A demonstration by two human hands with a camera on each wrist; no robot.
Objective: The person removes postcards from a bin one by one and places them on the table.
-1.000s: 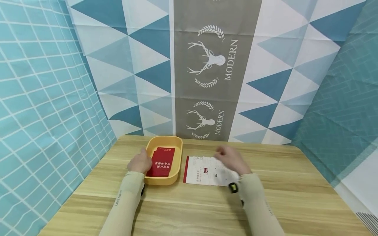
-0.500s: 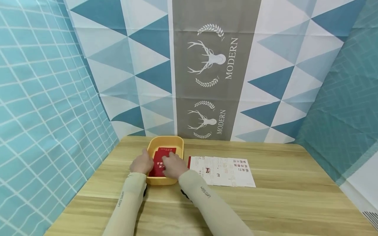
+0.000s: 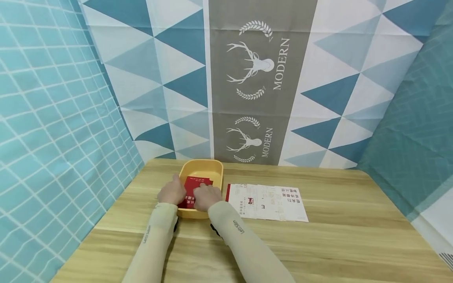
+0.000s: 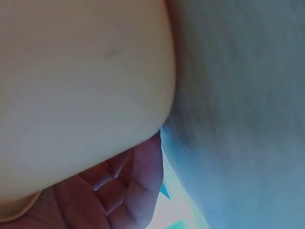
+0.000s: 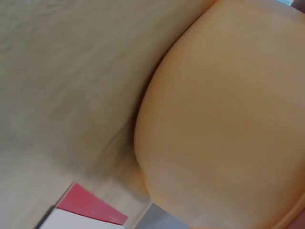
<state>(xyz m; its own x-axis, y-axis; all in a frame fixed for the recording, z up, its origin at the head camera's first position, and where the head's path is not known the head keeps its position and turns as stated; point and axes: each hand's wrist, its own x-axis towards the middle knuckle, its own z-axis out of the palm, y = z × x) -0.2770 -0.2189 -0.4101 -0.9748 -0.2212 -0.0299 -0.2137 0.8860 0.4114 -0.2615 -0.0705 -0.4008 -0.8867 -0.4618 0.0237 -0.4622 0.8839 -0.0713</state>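
Observation:
A yellow plastic tray stands at the left of the table, with red printed cards lying in it. My left hand grips the tray's left side. In the left wrist view its fingers are curled against the tray's outer wall. My right hand is over the tray, bent fingers down at the top red card; I cannot tell whether they pinch it. The right wrist view shows only the tray's outer wall, not the hand.
Right of the tray, several white printed cards lie overlapping in a row on the wooden table, with a red strip at the left end. Patterned cloth hangs behind; blue tiled sheeting borders the left side.
My right hand has moved left from the row of white cards into the tray, onto the red cards. The top red card has shifted slightly. My left hand stays at the tray's side.

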